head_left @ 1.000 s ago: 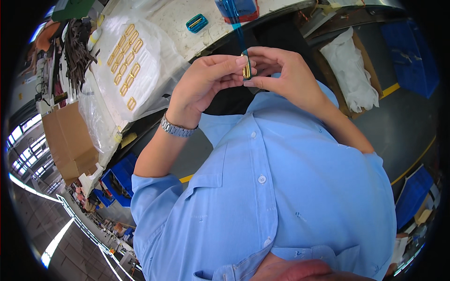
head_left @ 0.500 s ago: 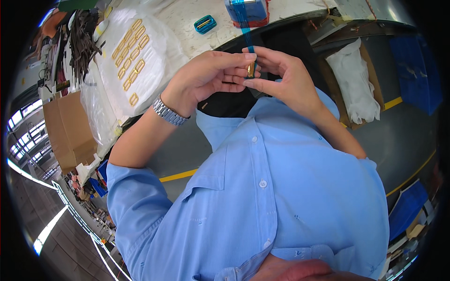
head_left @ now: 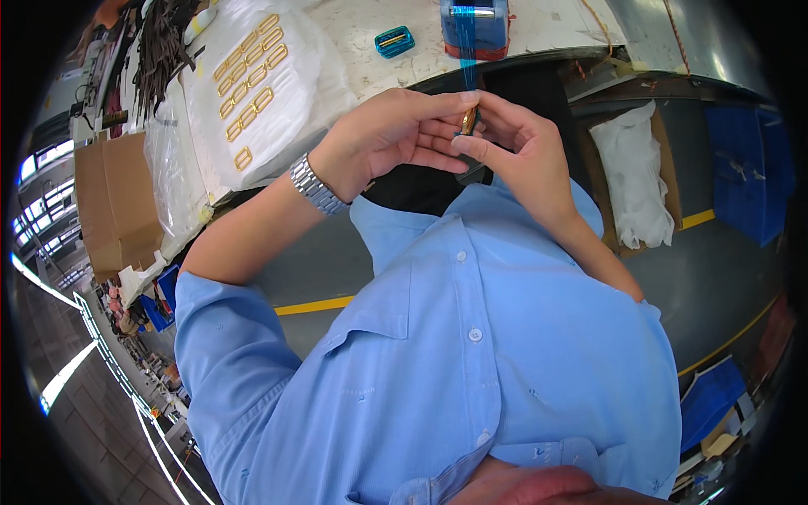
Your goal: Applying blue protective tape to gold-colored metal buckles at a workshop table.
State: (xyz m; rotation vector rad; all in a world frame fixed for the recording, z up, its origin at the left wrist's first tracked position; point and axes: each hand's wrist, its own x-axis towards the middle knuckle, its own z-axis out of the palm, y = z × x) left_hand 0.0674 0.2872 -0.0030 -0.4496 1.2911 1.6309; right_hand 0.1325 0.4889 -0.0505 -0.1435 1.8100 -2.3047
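Gold buckle [head_left: 468,121], probably light, stiff and slippery, should suit holding by its ends; left hand [head_left: 377,133] and right hand [head_left: 532,145] pinch it off the worktop's [head_left: 360,23] near edge.

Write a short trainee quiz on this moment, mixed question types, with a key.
1. Which wrist wears the metal watch?
2. True or false: the gold oblong rings lie on white sheeting, left of the blue dispenser.
3. What runs from the dispenser toward the gold piece between the left hand and right hand?
a) red hose
b) blue strip
c) yellow cord

Key: 1. left; 2. true; 3. b
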